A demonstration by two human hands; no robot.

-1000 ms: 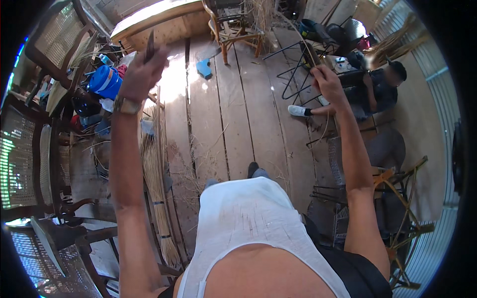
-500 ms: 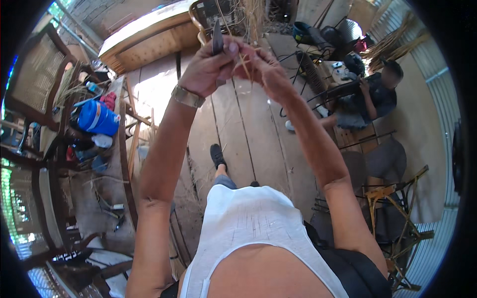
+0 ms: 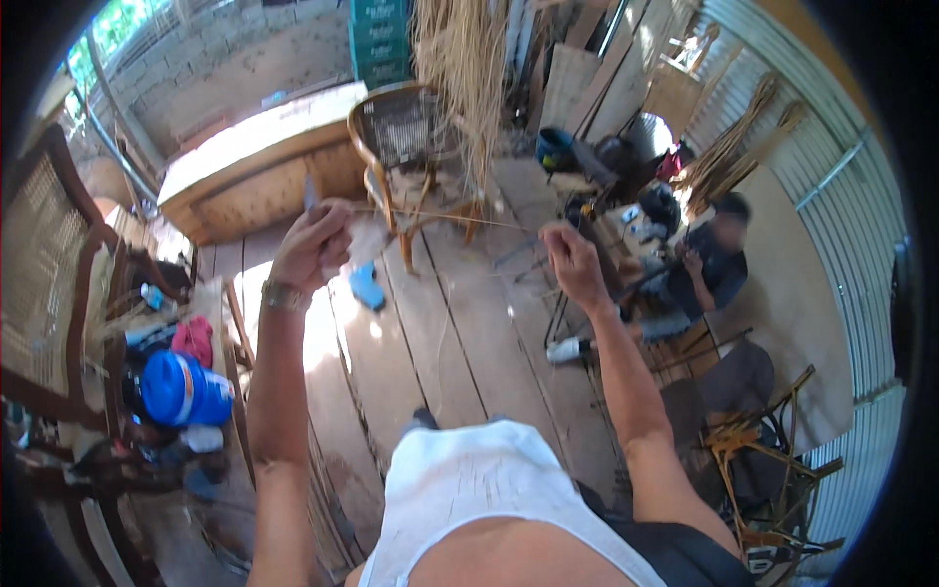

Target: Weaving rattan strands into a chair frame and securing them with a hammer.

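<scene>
My left hand [image 3: 315,247], with a watch on the wrist, is closed round a knife [image 3: 310,192] whose blade points up past the fingers. It also pinches one end of a thin pale fibre strand [image 3: 460,216]. The strand runs nearly straight across to my right hand [image 3: 572,262], whose closed fingers hold its other end. Both hands are raised in front of me, well apart. Beyond the strand stands a chair [image 3: 364,132] with a curved wooden frame and a woven back. A large bundle of pale fibre strands [image 3: 460,78] hangs beside it.
A wooden chest [image 3: 264,201] stands at the far left. A blue cooler jug [image 3: 186,389] and woven-panel furniture [image 3: 49,235] are at my left. On the right sits another person [image 3: 719,259], near a bamboo-like frame [image 3: 773,445]. A light blue object [image 3: 366,286] lies on the plank floor [image 3: 469,342].
My hands have moved from close together to far apart, with the strand now stretched between them. The view has tilted up, showing more of the chair and hanging fibres.
</scene>
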